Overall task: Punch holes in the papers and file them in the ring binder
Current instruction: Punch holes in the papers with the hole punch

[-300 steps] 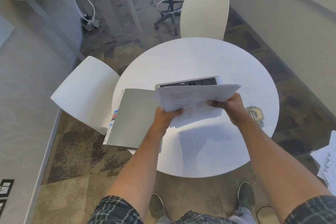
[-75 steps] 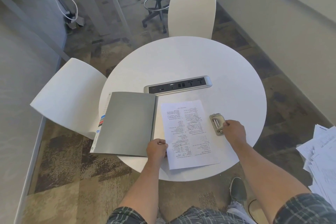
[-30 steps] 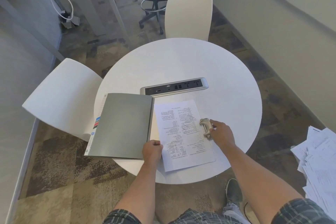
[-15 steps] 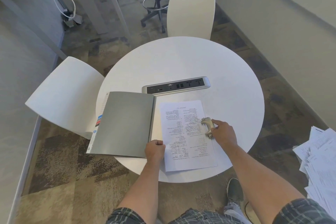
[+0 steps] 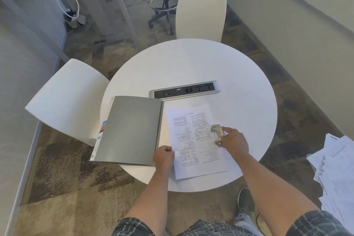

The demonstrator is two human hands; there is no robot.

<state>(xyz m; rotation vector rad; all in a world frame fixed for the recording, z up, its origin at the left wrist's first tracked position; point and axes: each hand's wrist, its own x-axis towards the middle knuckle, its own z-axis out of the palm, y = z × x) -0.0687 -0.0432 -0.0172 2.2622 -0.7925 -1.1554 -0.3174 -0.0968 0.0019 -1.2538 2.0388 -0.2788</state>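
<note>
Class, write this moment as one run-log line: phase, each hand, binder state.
phase: aligning punch | right hand: grips hole punch on paper edge | left hand: holds paper corner | binder: open, beside paper

Binder (image 5: 130, 130) left of papers (image 5: 197, 142) – punch (image 5: 217, 134) on papers' right edge, socket strip (image 5: 184, 89) behind.

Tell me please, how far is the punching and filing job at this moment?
Done: the ring binder lies open on the table, with the papers flat beside it. In hand: the right hand holds the hole punch on the papers' right edge while the left hand steadies their left edge. Left: punching, apparently, then filing; no sheet is in the binder.
</note>
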